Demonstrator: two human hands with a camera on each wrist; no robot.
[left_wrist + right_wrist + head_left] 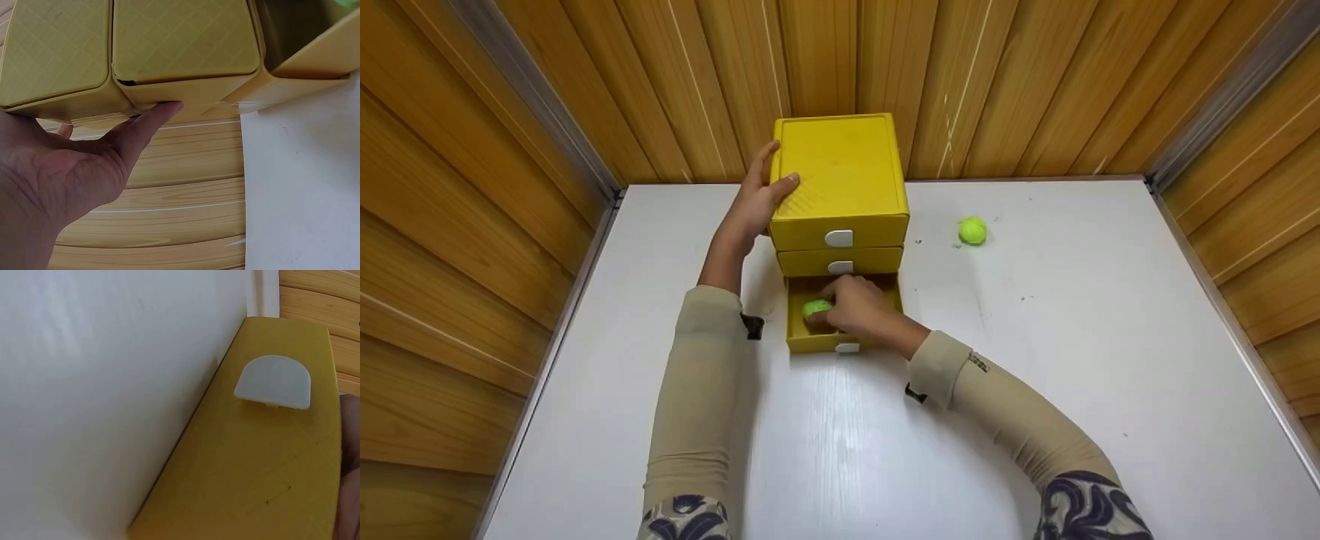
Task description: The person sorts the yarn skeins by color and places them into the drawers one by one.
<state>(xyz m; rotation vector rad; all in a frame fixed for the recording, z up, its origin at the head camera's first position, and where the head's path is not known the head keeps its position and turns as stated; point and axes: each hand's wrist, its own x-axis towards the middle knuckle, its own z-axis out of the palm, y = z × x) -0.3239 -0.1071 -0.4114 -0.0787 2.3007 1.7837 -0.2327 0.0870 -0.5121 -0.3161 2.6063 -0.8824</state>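
Note:
A yellow three-drawer cabinet [840, 165] stands against the back wall, its bottom drawer [810, 345] pulled out. My left hand [754, 206] holds the cabinet's left side, thumb over the top edge and fingers along the side. In the left wrist view, that hand [73, 169] lies against the cabinet's side [185, 93]. My right hand [859, 306] reaches into the bottom drawer, thumb and forefinger pinching a light green crumpled ball [815, 307]. In the right wrist view, the drawer front with its white handle [274, 382] hides most of this hand [350, 439].
A second bright green ball [973, 230] lies on the white table [1072, 300], right of the cabinet. The two upper drawers, with white handles [840, 238], are closed. Wood-patterned walls [1005, 90] enclose the table at the back and sides.

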